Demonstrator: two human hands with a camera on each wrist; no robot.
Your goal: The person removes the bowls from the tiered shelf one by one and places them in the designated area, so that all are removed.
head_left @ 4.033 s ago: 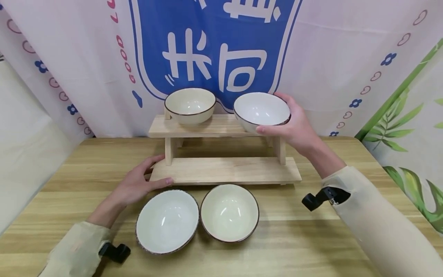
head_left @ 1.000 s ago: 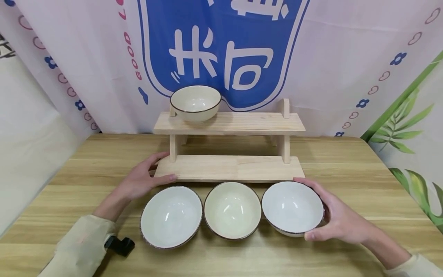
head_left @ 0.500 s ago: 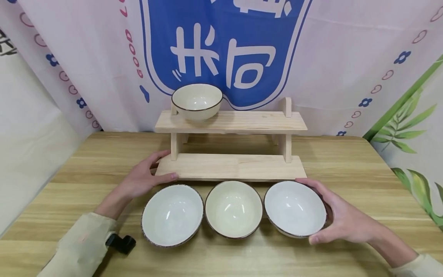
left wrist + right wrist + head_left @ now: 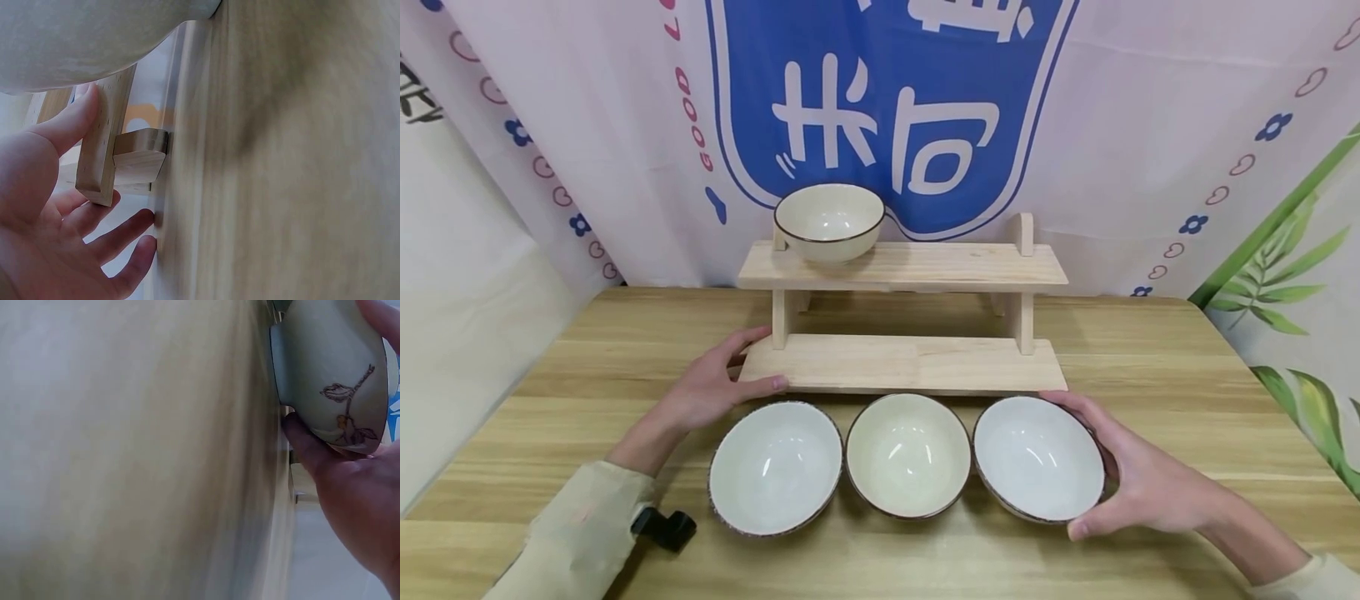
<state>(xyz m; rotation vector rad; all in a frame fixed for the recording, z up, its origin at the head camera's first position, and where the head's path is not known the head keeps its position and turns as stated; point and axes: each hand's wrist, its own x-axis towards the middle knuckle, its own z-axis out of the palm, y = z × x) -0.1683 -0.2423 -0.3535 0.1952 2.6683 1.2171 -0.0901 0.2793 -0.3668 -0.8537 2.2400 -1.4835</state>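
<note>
My right hand [image 4: 1138, 479] holds a white bowl [image 4: 1037, 457] by its right side, thumb near the front rim and fingers behind. In the right wrist view, this bowl [image 4: 331, 369] has a brown leaf-and-branch pattern outside, and its foot is at the tabletop. My left hand [image 4: 711, 383] grips the left end of the lower board of a two-tier wooden shelf [image 4: 902, 362], thumb on top. The left wrist view shows some fingers [image 4: 128, 234] spread below that board. A cream bowl [image 4: 908, 454] and another white bowl [image 4: 777, 468] stand in line to the left.
Another cream bowl [image 4: 830, 221] with a dark rim stands at the left of the upper tier. The wooden table [image 4: 1150, 350] carries the shelf and the front bowls. A printed curtain [image 4: 1112, 167] hangs close behind the shelf.
The right hand has brought the white bowl from the right of the upper tier down to the table, beside the cream bowl. Over the last second it shifts only slightly. The left hand stays on the shelf.
</note>
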